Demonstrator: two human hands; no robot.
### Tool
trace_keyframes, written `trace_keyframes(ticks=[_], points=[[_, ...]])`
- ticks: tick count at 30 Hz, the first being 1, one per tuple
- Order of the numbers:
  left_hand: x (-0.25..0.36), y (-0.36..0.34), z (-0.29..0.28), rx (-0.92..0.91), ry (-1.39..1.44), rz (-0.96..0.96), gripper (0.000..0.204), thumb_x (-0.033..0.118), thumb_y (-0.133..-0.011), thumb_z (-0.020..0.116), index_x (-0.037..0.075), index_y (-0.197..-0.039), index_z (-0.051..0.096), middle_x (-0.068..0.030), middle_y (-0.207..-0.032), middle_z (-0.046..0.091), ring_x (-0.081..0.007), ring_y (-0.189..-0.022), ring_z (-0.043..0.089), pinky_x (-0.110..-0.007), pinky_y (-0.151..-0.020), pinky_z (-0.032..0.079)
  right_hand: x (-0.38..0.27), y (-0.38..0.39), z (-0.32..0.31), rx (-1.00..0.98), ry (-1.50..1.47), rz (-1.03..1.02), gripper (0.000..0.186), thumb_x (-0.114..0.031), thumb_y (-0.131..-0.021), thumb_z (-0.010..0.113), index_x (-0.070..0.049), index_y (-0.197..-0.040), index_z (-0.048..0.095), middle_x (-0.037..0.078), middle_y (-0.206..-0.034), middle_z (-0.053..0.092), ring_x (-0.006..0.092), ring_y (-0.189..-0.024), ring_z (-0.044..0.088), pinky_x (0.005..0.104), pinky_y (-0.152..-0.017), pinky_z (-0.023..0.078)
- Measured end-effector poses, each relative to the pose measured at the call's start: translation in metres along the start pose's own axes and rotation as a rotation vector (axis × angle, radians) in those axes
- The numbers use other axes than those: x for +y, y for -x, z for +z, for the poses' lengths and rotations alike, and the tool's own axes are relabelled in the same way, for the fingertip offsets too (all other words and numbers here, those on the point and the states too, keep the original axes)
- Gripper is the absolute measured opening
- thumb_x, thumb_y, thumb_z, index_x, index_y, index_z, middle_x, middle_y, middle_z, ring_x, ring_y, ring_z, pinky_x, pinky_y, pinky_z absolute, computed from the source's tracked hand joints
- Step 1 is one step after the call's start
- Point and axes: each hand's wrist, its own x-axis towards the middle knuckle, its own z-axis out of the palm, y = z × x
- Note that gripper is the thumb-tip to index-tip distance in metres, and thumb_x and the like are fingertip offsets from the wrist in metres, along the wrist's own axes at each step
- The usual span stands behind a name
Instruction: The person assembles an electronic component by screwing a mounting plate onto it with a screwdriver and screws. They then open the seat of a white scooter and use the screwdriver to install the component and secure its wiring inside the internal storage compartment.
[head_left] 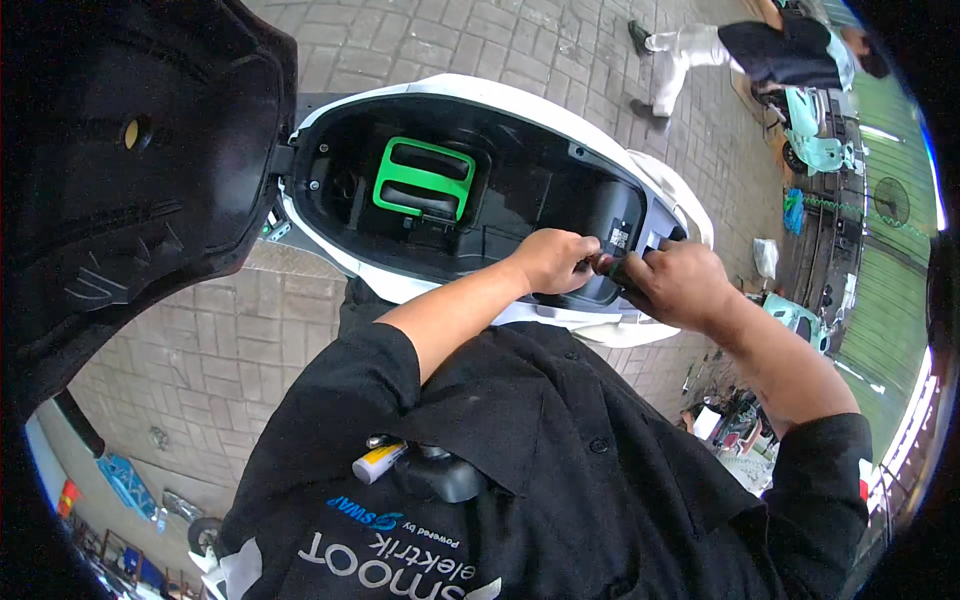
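A white scooter body (462, 88) stands in front of me with its black under-seat compartment (520, 150) exposed. My left hand (548, 262) is closed over the compartment's near right part, its fingertips pinched at the reddish end of a small dark item (606, 265). Closed round the other end of this item is my right hand (683, 283), just above the scooter's right rim. The fingers cover most of the item, so its kind cannot be made out. A black-and-white printed label (619, 235) shows on the compartment wall beyond the fingers.
Inside the compartment at left sits a bright green double-handled frame (424, 178). The raised black seat (190, 130) fills the left side. Another person (770, 50) is on the paved floor (470, 35) at the far right, near mint-green scooters (815, 130) and a fan (891, 201).
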Motion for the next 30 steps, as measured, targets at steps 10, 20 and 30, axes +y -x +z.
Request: trace_keyframes(ticks=[10,20,30], points=[[-0.016,0.012,0.0,0.045,-0.08,0.047,0.022,0.021,-0.073,0.071,0.008,-0.087,0.059,-0.014,-0.08,0.065,-0.0362,-0.079,0.065,-0.046,-0.068,0.052,-0.019,-0.005,0.003,-0.127,-0.863,0.645,0.05,-0.045,-0.092,0.058,0.003,-0.097,0.069,0.025,-0.086,0.069,0.039,-0.081,0.069,0.0435,-0.076,0.053],[-0.015,0.014,-0.003,0.059,-0.049,0.025,0.024,0.021,-0.078,0.07,0.006,-0.094,0.059,-0.0162,-0.089,0.063,-0.0372,-0.088,0.063,-0.045,-0.076,0.051,-0.015,-0.003,0.007,0.071,-0.773,0.545,0.049,-0.047,-0.083,0.068,0.001,-0.081,0.07,0.023,-0.072,0.067,0.0377,-0.073,0.068,0.045,-0.068,0.053],[-0.095,0.04,-0.012,0.267,-0.237,-0.447,0.073,0.014,-0.074,0.066,-0.002,-0.14,0.039,-0.0291,-0.134,0.049,-0.0418,-0.126,0.047,-0.045,-0.11,0.036,-0.035,0.023,0.006,0.035,-0.83,0.607,0.06,-0.053,-0.088,0.061,0.006,-0.089,0.069,0.03,-0.083,0.067,0.0438,-0.086,0.067,0.0482,-0.08,0.053]])
